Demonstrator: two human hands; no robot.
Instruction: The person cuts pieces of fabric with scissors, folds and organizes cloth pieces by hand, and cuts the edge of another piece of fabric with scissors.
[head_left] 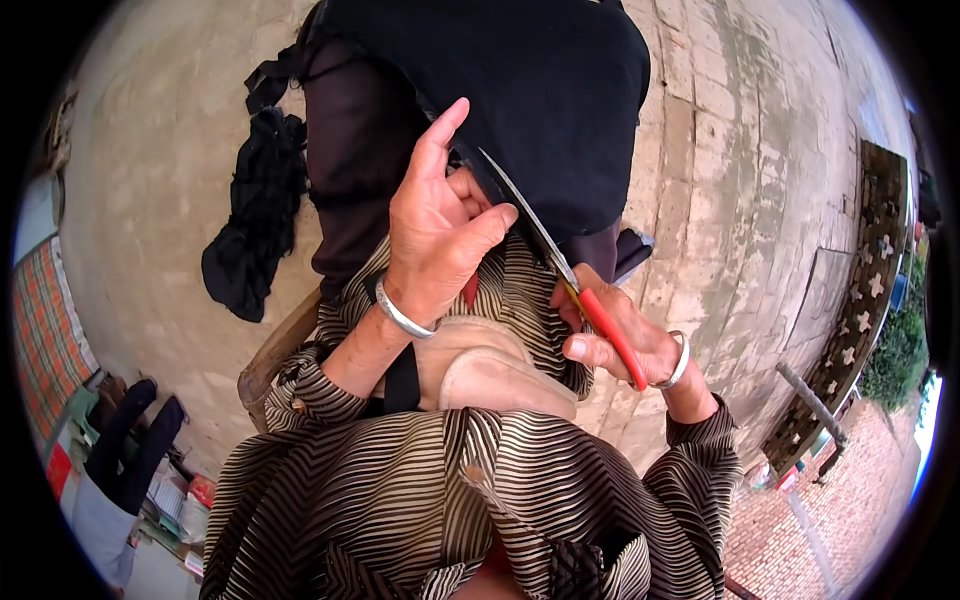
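Black cloth [540,90] lies over my knees. My left hand [440,215] pinches the cloth's near edge between the thumb and curled fingers, with the index finger stretched out. My right hand [620,335] holds scissors [610,335] with red handles. Their blades point up and to the left, along the cloth edge beside my left thumb. How far apart the blades are is hard to tell. A black strip hangs from the lap below the left hand.
A heap of black cloth [260,210] lies on the paved floor [160,200] at the left. Farther left are a checked cloth [50,335] and dark trousers [135,450]. A patterned low wall [862,300] and a pole [812,400] stand at the right.
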